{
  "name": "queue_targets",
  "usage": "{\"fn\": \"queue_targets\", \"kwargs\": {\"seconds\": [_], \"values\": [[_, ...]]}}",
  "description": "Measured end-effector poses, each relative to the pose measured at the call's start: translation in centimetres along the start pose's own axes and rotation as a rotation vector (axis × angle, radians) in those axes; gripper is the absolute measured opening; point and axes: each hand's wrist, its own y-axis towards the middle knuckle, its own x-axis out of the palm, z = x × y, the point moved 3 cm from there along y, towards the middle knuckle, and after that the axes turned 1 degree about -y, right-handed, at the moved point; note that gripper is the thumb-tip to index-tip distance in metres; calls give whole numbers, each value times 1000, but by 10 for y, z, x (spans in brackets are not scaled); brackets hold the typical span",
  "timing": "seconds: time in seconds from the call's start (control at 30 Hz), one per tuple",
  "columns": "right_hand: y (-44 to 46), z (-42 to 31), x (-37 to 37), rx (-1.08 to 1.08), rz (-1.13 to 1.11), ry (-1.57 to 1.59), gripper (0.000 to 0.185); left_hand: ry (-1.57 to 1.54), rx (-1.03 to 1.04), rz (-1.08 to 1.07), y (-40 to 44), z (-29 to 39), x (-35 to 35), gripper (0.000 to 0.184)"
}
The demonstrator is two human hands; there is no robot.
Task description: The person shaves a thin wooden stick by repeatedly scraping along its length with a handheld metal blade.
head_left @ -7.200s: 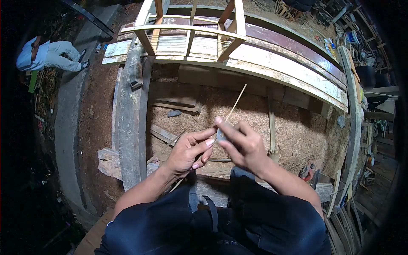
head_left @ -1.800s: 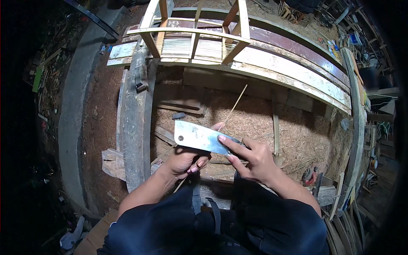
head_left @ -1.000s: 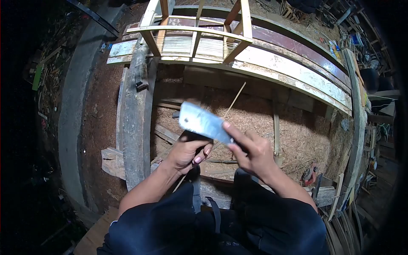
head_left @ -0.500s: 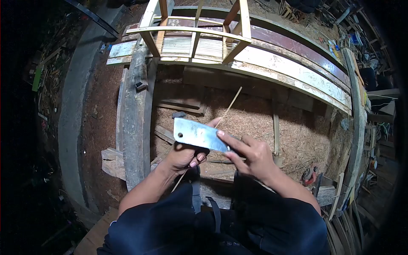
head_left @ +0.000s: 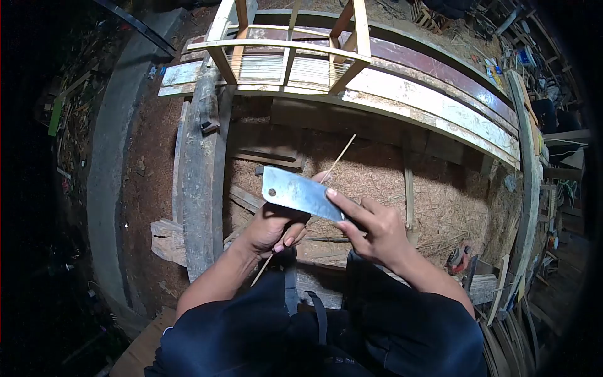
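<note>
A flat, shiny cleaver blade with a round hole near its left end lies across the view above my lap. My right hand is closed on the blade's right end, thumb and fingers pinching it. Beneath the blade, my left hand is closed around a thin bamboo stick. The stick runs diagonally, its upper tip beyond the blade and its lower end near my lap. Part of my left fingers and the middle of the stick are hidden by the blade. Something dark shows at the blade's upper left corner.
Ahead stands a wooden frame with thin slats, on a plank bench. Weathered beams border the space on the left and right. Shavings cover the ground. A red-handled tool lies at the right.
The bamboo stick has slid slightly down and left toward my lap. The blade has shifted a little up and right, its left end raised. My left fingers have moved slightly.
</note>
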Motion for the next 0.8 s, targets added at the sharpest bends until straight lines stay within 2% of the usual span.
{"fn": "queue_targets", "kwargs": {"seconds": [0.07,0.13,0.2,0.27,0.33,0.37,0.53,0.6,0.67,0.73,0.8], "values": [[2,22,9,7,204,29,55,94,-64,-35,4,4,-5,43],[2,13,-1,62,185,20,55,127,-84,-25,4,7,6,50],[-1,-4,-2,19,-25,16,58,-52,-40,166,4,2,7,47],[-1,1,2,21,-45,10,58,-123,-42,132,7,0,-2,47],[2,10,2,60,118,19,59,73,-97,117,10,1,-5,52],[1,13,3,80,139,24,59,33,-68,90,9,4,0,55],[-1,9,5,14,28,-26,54,30,-25,-11,3,3,-2,58],[2,21,5,44,191,45,55,29,-88,-101,3,5,-1,58],[0,15,1,51,237,61,55,72,-118,-62,2,6,4,56],[0,-2,2,-10,22,54,56,-115,-77,4,0,0,2,55],[2,5,3,13,6,2,56,8,-61,13,3,4,1,53]]}}
